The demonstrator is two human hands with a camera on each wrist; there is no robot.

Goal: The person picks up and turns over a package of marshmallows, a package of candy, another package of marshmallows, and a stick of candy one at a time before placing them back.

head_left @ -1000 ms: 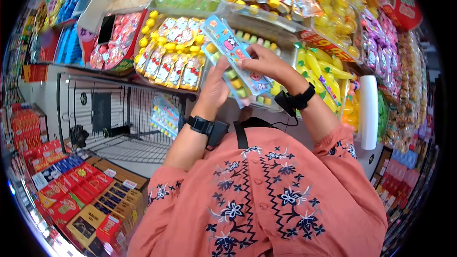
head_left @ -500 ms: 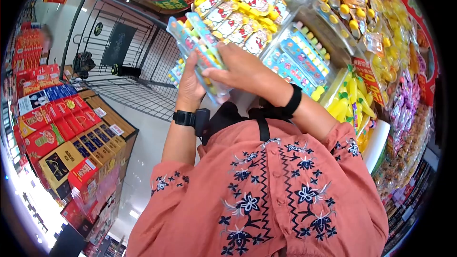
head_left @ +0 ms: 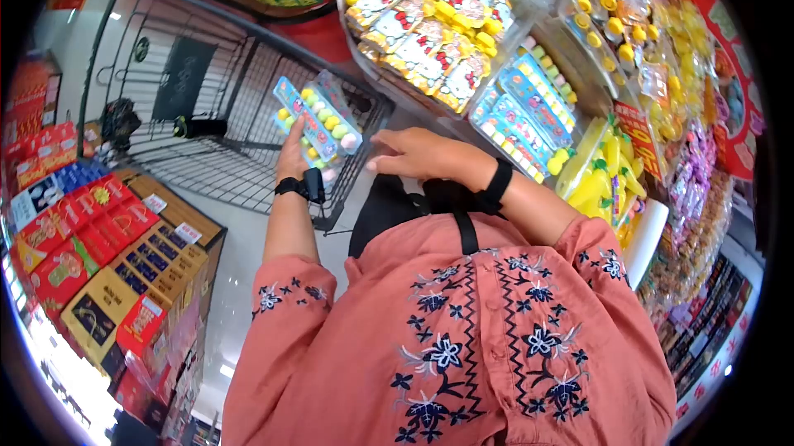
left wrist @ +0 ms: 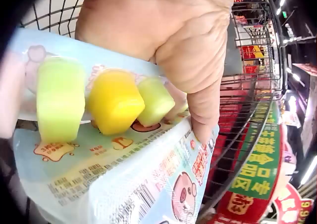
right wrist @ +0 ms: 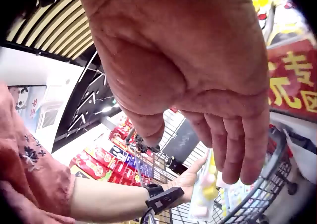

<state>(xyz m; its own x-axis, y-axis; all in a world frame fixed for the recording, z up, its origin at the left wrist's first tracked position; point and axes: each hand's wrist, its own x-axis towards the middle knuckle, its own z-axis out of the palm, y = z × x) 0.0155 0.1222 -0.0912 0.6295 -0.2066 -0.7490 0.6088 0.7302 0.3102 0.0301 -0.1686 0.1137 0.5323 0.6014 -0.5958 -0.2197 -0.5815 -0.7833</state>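
Observation:
My left hand [head_left: 291, 155] grips blue packs [head_left: 331, 125] of green, yellow and white candy pieces over the wire shopping cart [head_left: 184, 78]. In the left wrist view, the thumb side of the left hand [left wrist: 153, 28] lies over the packs, with the thumb bent down on a blue card showing a pink pig face [left wrist: 184, 196]. Chunky candy pieces [left wrist: 116, 102] bulge from a clear tray. A short way right of the packs is my right hand [head_left: 422, 154], holding nothing. Its palm and loosely bent fingers [right wrist: 233, 149] show in the right wrist view.
A bin of Hello Kitty packets with yellow caps [head_left: 430, 37] stands beyond the right hand. More blue candy packs [head_left: 529, 107] lie in the bin beside it, near yellow banana-shaped packs [head_left: 608, 169]. Red and gold boxes [head_left: 124, 264] are stacked at left.
The view has turned toward the cart. Both hands moved left from the bins with the packs; the right hand has since let go and drawn back right, while the left hand still holds them.

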